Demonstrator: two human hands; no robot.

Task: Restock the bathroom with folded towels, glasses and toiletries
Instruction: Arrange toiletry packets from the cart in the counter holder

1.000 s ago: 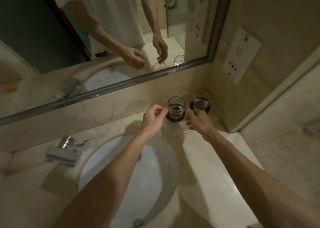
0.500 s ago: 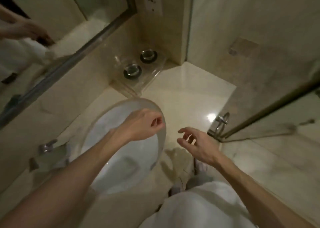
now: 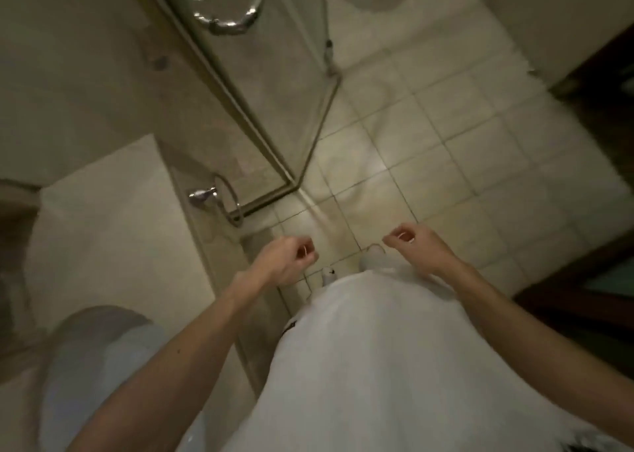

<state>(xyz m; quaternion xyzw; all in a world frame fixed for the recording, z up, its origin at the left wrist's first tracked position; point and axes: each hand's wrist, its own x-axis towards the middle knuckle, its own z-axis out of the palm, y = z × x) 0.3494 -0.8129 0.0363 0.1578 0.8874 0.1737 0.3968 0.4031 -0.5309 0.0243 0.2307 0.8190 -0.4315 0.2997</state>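
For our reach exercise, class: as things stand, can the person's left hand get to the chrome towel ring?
Probably yes. The left hand holds nothing, and the towel ring sits just ahead of it with only open air between them.

Pale, cream-toned bathroom, mostly plain.
Cream floor tiles [image 3: 463,135] crossed by a dark grout grid; plain beige worktop [image 3: 113,218]; white shirt [image 3: 394,365]; shiny silver towel ring [image 3: 206,196]; dark brown door frame [image 3: 566,317].

I read no legible text, number or sign in this view. A small dark mark [image 3: 289,328] on the white shirt [image 3: 394,365] is possibly a logo; blur prevents reading.
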